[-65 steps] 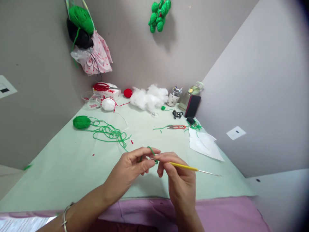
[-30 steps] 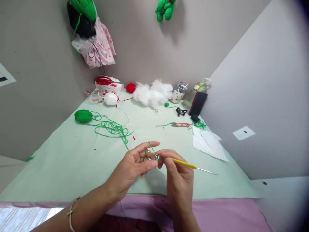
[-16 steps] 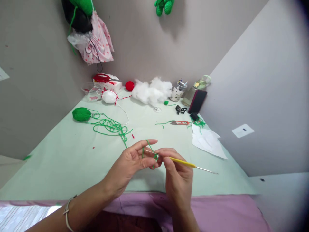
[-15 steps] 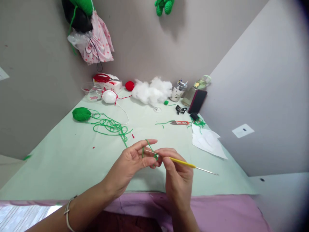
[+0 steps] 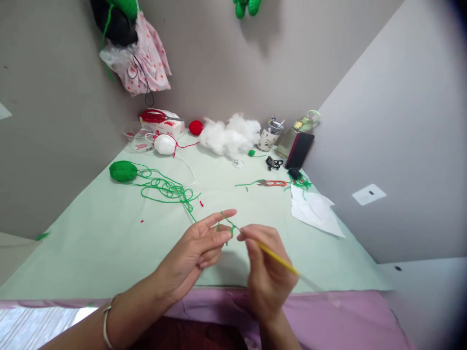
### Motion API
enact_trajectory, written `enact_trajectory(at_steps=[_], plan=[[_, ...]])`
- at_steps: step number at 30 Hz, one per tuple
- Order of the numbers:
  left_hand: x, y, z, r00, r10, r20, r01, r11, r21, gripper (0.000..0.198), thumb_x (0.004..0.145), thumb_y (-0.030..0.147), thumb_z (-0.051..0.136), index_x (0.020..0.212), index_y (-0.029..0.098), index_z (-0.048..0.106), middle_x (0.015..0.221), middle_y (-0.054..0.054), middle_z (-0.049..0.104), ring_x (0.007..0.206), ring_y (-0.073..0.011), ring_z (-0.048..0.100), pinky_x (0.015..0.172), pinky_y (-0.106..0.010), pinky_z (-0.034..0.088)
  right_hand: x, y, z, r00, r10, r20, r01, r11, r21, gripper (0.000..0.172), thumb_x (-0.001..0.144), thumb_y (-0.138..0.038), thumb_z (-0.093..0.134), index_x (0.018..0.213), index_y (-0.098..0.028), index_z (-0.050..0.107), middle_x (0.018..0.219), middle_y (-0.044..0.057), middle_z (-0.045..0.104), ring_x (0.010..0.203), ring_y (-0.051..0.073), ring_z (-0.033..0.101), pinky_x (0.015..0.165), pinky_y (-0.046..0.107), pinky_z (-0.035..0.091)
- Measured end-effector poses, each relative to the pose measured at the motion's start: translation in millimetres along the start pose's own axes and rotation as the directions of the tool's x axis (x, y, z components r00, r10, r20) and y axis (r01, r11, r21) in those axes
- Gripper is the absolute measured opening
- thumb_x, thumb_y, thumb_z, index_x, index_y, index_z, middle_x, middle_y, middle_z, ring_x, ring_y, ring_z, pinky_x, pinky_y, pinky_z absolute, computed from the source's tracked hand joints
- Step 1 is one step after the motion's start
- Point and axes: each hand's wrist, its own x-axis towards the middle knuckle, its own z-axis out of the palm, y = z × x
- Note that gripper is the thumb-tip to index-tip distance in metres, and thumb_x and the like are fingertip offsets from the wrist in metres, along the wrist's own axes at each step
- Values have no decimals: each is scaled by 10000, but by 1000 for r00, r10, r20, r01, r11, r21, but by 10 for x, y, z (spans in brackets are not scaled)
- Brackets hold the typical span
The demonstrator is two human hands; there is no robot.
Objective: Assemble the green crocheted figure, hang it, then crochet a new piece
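Note:
My left hand (image 5: 199, 250) is held over the near part of the pale green table (image 5: 109, 243), fingers curled, with green yarn (image 5: 228, 224) looped over the forefinger and pinched below it. My right hand (image 5: 266, 272) grips a yellow-handled crochet hook (image 5: 279, 260), its tip in the yarn loop right beside the left fingers. The strand runs back across the table through a loose tangle (image 5: 166, 189) to a green yarn ball (image 5: 123, 171) at the left.
Orange thread snips (image 5: 272, 183) and white paper (image 5: 314, 211) lie to the right. Along the back wall are white stuffing (image 5: 229, 133), a red ball (image 5: 196, 127), a white ball (image 5: 164, 144), a boxed red scissors (image 5: 160, 121), a cup (image 5: 269, 137), a bottle and a phone (image 5: 299, 149). Bags hang on the wall (image 5: 142, 63).
My right hand has tilted the hook, so its handle now points down and to the right and is blurred. The yarn loop on my left forefinger has been drawn out a little.

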Motion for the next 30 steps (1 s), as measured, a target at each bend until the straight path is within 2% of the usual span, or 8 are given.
enact_trajectory(at_steps=[3, 6, 10, 17, 21, 23, 25, 30], plan=[[3, 23, -19, 1000, 15, 19, -15, 1000, -3, 376, 851, 220, 795, 1218, 190, 719, 697, 65, 480, 448, 7, 150, 427, -191, 133, 88, -16, -55, 977, 214, 13, -209, 932, 295, 218, 991, -181, 565, 974, -276, 761, 793, 18, 648, 757, 171, 610, 714, 340, 489], [-5, 14, -11, 999, 38, 14, -39, 998, 41, 364, 836, 234, 806, 1194, 234, 738, 822, 29, 559, 460, 12, 188, 428, -200, 118, 125, -4, -44, 954, 280, 109, -298, 844, 445, 186, 986, -222, 593, 954, -271, 769, 835, 12, 645, 721, 144, 588, 702, 320, 474], [-12, -14, 5, 999, 42, 5, -42, 992, 120, 462, 794, 268, 848, 1237, 249, 718, 822, 25, 574, 495, -12, 236, 435, -206, 112, 109, 37, 14, 954, 252, 160, -295, 883, 365, 177, 974, -204, 619, 979, -280, 779, 922, 14, 677, 804, 142, 599, 746, 305, 480], [7, -4, -34, 999, -3, 48, -1, 997, 82, 509, 822, 227, 826, 1303, 222, 659, 820, 31, 573, 492, -1, 236, 436, -184, 132, 90, 51, -12, 961, 236, 142, -270, 909, 318, 173, 972, -206, 620, 986, -269, 780, 877, 12, 666, 788, 140, 608, 739, 305, 488], [21, 37, -84, 996, -19, 90, 16, 999, 32, 385, 831, 183, 797, 1209, 212, 726, 825, 42, 518, 474, 18, 195, 425, -180, 122, 143, 86, -79, 932, 346, 108, -354, 803, 479, 149, 962, -255, 643, 916, -251, 785, 861, 13, 660, 680, 105, 605, 658, 271, 487], [28, 46, -94, 995, 7, 97, -10, 999, 31, 312, 837, 180, 786, 1146, 208, 758, 827, 42, 511, 476, 20, 195, 425, -179, 125, 177, 98, -97, 907, 402, 128, -400, 721, 566, 145, 950, -276, 660, 891, -240, 786, 852, 14, 653, 636, 89, 589, 594, 245, 472], [33, 36, -86, 995, 23, 98, -29, 998, 59, 292, 836, 197, 791, 1125, 227, 770, 837, 39, 526, 482, 16, 213, 430, -181, 134, 191, 98, -92, 899, 405, 167, -420, 689, 591, 143, 947, -283, 663, 887, -236, 783, 838, 13, 649, 628, 87, 579, 581, 238, 469], [42, -30, -59, 995, 56, 81, -71, 979, 190, 392, 805, 253, 835, 1186, 276, 743, 857, 10, 612, 588, -39, 389, 481, -183, 219, 146, 100, -42, 933, 286, 217, -356, 820, 449, 138, 964, -255, 646, 949, -244, 783, 936, 33, 696, 778, 128, 618, 702, 276, 500]])
